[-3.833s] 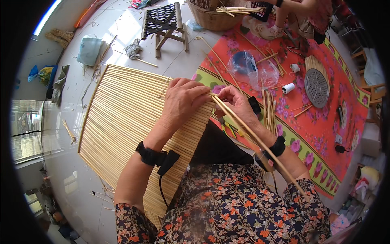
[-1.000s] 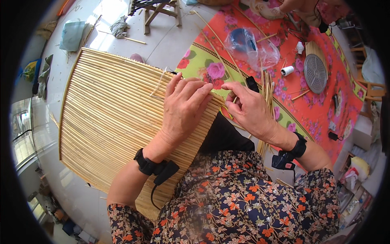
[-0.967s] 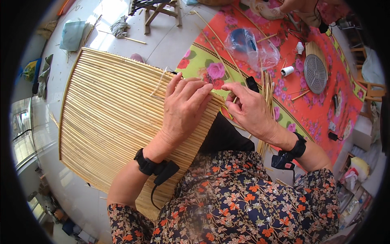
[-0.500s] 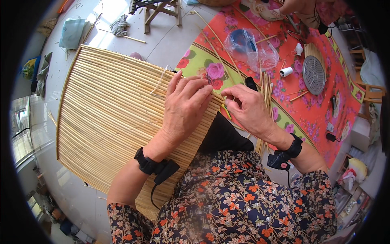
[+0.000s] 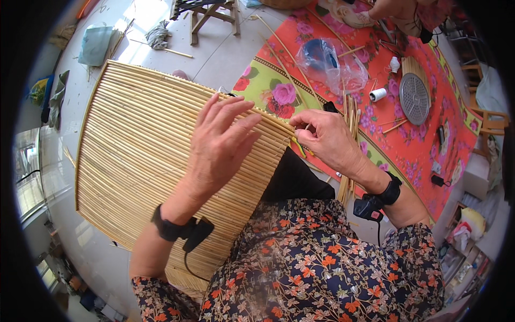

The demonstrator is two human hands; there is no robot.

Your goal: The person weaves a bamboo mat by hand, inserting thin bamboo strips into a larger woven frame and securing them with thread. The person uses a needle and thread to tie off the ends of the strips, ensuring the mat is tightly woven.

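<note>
A large mat of thin straw-coloured stalks (image 5: 145, 155), laid side by side, rests across my lap and reaches out to the left. My left hand (image 5: 220, 145) is over its upper right part, fingers spread and holding nothing. At the mat's right corner, my right hand (image 5: 324, 137) pinches with thumb and forefinger; what lies between them is too small to make out. Just below those fingertips shows a yellow-handled tool (image 5: 298, 146), mostly hidden. Both wrists wear black straps with small devices.
A red floral cloth (image 5: 386, 155) spreads at the right, bearing loose stalks (image 5: 351, 121), a white thread spool (image 5: 377, 95), a round perforated metal disc (image 5: 414, 99) and a plastic bag (image 5: 343, 72). Another person's hand (image 5: 394, 11) is at the top right. A wooden stool (image 5: 212, 21) stands far off.
My left hand has drawn back from the mat's right corner, toward the left, and its fingers have spread. My right hand stays at the corner, still pinching.
</note>
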